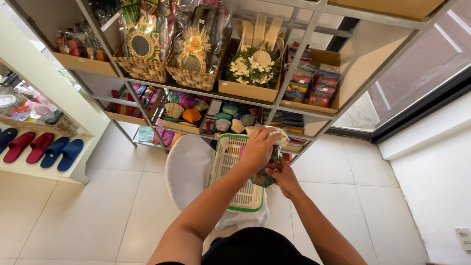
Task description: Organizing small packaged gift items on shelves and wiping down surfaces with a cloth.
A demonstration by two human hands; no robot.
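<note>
My left hand [258, 148] is closed on a pale cloth [278, 134] and presses it onto the top of a small dark green packet [265, 177]. My right hand [282, 175] grips that packet from the right side. Both hands are above a white plastic basket with a green rim [229, 162], which rests on a white-covered stool [186, 167] in front of a metal shelf rack [294, 64].
The rack holds woven baskets [143, 66], a box of white flowers [252, 68], packets in a cardboard box [314, 83] and coloured woven pouches [189, 110]. Red and blue slippers [41, 147] lie on a low white shelf at left. Glass door at right.
</note>
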